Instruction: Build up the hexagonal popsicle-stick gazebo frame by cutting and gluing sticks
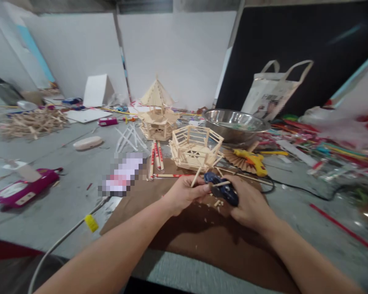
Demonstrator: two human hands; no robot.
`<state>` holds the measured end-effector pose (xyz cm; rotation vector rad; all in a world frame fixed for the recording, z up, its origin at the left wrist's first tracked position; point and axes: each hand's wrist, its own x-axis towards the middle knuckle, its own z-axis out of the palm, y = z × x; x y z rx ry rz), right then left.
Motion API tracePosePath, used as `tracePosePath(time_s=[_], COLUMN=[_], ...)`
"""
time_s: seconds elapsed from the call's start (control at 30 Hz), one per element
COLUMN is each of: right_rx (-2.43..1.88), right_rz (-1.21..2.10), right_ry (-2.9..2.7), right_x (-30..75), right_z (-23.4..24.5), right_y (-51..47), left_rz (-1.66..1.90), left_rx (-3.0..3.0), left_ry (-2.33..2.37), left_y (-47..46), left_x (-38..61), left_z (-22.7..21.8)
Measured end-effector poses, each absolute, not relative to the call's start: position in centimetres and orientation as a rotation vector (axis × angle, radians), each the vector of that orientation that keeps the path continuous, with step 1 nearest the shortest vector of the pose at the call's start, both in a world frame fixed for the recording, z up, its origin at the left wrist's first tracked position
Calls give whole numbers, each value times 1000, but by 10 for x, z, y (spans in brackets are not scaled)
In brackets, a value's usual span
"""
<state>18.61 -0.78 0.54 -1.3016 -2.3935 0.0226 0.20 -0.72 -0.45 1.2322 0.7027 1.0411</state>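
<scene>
My left hand (184,192) is closed in a pinch on a thin wooden stick (196,178) that points up toward the stick model. My right hand (248,200) is wrapped round a dark blue cutting tool (222,188) whose jaws meet the stick. Both hands hover over a brown cardboard sheet (202,237) littered with small wood chips. Just beyond them stands a small fenced structure of wooden sticks (196,149), and behind it a taller stick pavilion with a pointed roof (157,110).
A yellow glue gun (253,160) lies on a folded fan right of the models, its black cord running right. A steel bowl (233,122), a tote bag (271,92), coloured sticks at right, a stick pile (33,122) and a magenta box (24,190) at left, a white cable.
</scene>
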Motion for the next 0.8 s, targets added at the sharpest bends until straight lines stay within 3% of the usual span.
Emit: tracePosePath(time_s=[0.8], right_rx=[-1386], right_rz=[120], right_ry=[-2400], right_x=[181], right_z=[13], right_y=[-14], left_rz=[1008], left_rx=[1182], left_ry=[762], left_y=[-10], left_x=[0], left_z=[-4])
